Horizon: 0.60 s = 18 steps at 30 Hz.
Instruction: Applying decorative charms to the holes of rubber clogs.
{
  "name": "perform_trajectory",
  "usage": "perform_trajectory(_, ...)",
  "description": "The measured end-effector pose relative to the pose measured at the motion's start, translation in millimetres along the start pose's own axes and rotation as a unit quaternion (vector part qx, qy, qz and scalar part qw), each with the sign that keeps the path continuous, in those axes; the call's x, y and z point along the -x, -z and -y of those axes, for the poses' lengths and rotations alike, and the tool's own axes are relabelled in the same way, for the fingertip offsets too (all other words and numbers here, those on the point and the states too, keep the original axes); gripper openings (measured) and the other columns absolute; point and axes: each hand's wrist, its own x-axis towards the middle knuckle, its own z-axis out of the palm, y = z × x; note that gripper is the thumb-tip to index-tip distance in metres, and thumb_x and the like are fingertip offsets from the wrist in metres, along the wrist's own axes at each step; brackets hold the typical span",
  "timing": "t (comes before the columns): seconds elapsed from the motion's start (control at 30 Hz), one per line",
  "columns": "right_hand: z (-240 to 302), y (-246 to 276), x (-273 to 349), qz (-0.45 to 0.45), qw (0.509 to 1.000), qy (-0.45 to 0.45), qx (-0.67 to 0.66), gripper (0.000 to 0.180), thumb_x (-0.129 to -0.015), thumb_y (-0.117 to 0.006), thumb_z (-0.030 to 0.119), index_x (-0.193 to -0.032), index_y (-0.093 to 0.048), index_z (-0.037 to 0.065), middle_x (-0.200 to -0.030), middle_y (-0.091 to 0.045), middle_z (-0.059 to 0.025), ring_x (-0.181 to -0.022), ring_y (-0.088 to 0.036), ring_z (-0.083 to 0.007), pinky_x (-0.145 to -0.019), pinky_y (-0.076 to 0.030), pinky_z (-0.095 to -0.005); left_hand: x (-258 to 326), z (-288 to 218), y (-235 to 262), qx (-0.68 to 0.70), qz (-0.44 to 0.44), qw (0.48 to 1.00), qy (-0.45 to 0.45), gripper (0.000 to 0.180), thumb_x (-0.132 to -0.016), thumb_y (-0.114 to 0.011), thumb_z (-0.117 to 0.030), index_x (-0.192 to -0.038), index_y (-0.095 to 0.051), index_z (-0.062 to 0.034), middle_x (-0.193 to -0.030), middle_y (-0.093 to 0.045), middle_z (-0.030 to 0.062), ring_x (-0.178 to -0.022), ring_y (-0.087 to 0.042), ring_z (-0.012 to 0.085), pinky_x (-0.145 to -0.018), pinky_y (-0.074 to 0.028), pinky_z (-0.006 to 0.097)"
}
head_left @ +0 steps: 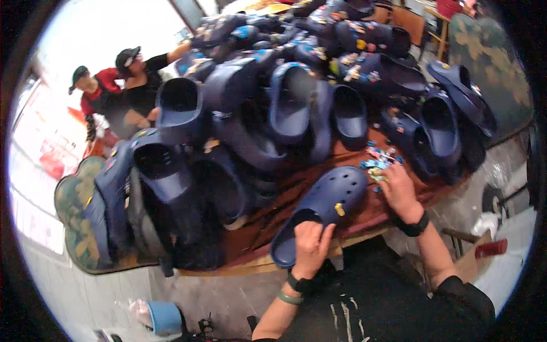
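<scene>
A navy blue foam clog with round vent holes lies in front of me near the table edge, toe pointing away and to the right. One yellow shoe charm sits on its upper. My left hand grips the clog at its foot opening, fingers curled inside and thumb along the side. To the right of the toe is a small heap of colourful shoe charms. My right hand reaches into its near side, fingertips pinched at a yellowish charm.
Many navy clogs are piled across the table's reddish-brown cover, some with charms. Two people stand at the far left. Camouflage-patterned chair backs flank the table. A blue bucket stands on the floor at lower left.
</scene>
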Motion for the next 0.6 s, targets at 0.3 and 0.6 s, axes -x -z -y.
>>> perform_trajectory(0.3,-31,-11,15,0.061,0.998,-0.017,-0.024,0.027,-0.078,-0.068,0.0,-0.104,-0.06,0.005,-0.102,-0.057,-0.0169,-0.103,-0.054,-0.0397,-0.089,-0.046,-0.0462,1,1,-8,0.017,0.008,1.0,-0.022,0.02,-0.085,-0.073,-0.01,-0.078,-0.056,-0.0026,-0.076,-0.054,0.0125,-0.074,-0.053,0.0325,-0.07,-0.04,0.042)
perform_trajectory(0.6,-38,-21,0,0.041,0.996,0.007,-0.078,0.025,-0.079,-0.071,0.007,-0.101,-0.06,0.005,-0.097,-0.057,-0.0157,-0.097,-0.055,-0.0373,-0.084,-0.047,-0.0451,-6,3,1,-0.056,0.021,0.998,-0.001,0.027,-0.083,-0.075,-0.012,-0.073,-0.052,-0.0022,-0.071,-0.05,0.0142,-0.07,-0.051,0.0339,-0.069,-0.039,0.042)
